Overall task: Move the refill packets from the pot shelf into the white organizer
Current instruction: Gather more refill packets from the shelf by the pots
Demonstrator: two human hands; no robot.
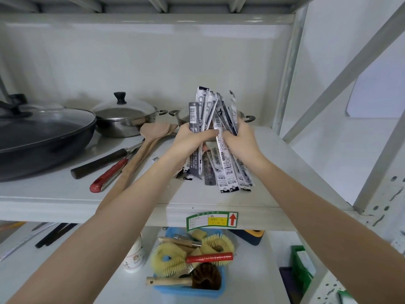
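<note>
Early in the task, by the look of it: packets bunched upright at frame centre, lower ends near or on the shelf, none moved off yet. A few more lying flat just below the bundle. No organizer in view, so the whole carry remains.

Left hand and right hand pressed together around the bundle's middle, each grip closed on packets, forearms reaching up from the lower corners. Pots at left, untouched.
</note>
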